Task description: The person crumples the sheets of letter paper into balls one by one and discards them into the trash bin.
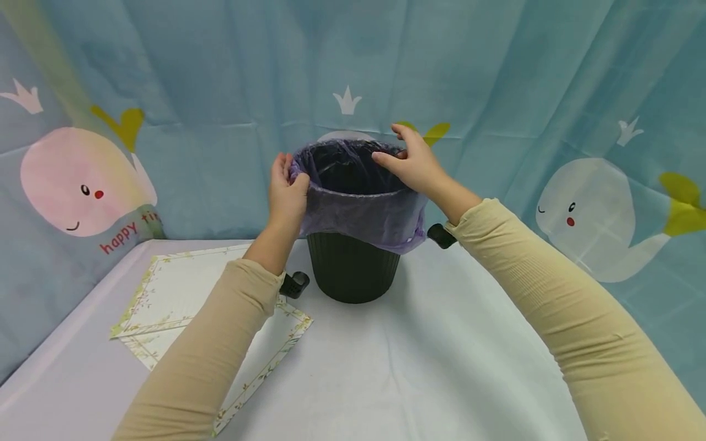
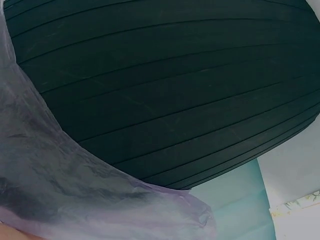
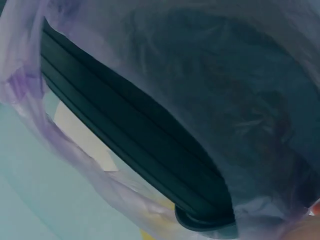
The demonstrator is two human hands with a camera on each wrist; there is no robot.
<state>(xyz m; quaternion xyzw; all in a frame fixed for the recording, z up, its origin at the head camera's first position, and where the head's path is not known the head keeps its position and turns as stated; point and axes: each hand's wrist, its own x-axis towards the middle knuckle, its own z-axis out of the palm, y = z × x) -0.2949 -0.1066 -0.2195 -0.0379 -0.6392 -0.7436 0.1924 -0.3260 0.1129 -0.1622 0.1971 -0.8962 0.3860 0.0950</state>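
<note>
A dark green ribbed trash can point(image 1: 353, 269) stands upright on the white-covered table. A thin purple trash bag point(image 1: 364, 214) lines its mouth and is folded down over the outside. At the left of the rim my left hand point(image 1: 288, 191) pinches the bag between thumb and fingers. My right hand point(image 1: 420, 165) is at the right of the rim, thumb and index finger spread apart over the opening. In the left wrist view the bag's loose edge point(image 2: 100, 185) hangs against the can's ribs point(image 2: 165, 95). The right wrist view shows the bag point(image 3: 240, 115) standing partly away from the can point(image 3: 135, 135).
White sheets with floral borders point(image 1: 182, 282) lie on the table at left, partly under my left sleeve point(image 1: 215, 343). Behind the can hangs a blue curtain point(image 1: 220, 79) with cartoon whales. A black wrist device point(image 1: 295, 285) shows beside each forearm.
</note>
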